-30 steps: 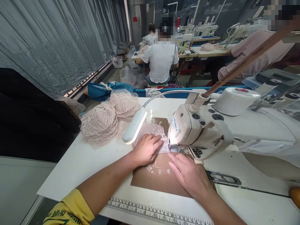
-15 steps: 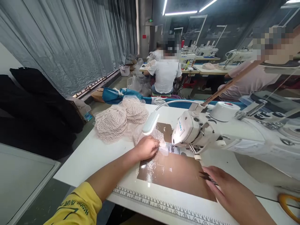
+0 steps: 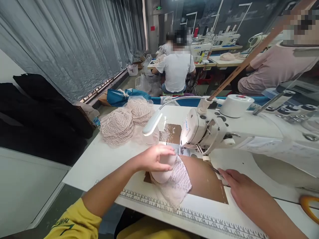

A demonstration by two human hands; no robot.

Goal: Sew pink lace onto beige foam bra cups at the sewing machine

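Observation:
My left hand is curled over a pale, smooth, rounded bra cup, thumb and fingers gripping its top edge. White lace spreads from the cup toward me, over the brown plate and onto the table's ruler strip. Resting at the plate's right edge, my right hand is closed around slim thread snips, their points facing left. The sewing machine stands just beyond the lace, its needle area lit and partly hidden.
Two stacks of lace cups, a nearer one and a farther one, sit at the back left. A lamp hangs over the table. Orange-handled scissors lie at the right edge. Other people sit at machines ahead.
My left hand has drawn the lace piece away from the needle area toward me, and its rounded cup now shows. My right hand stays near the plate's right edge with the snips.

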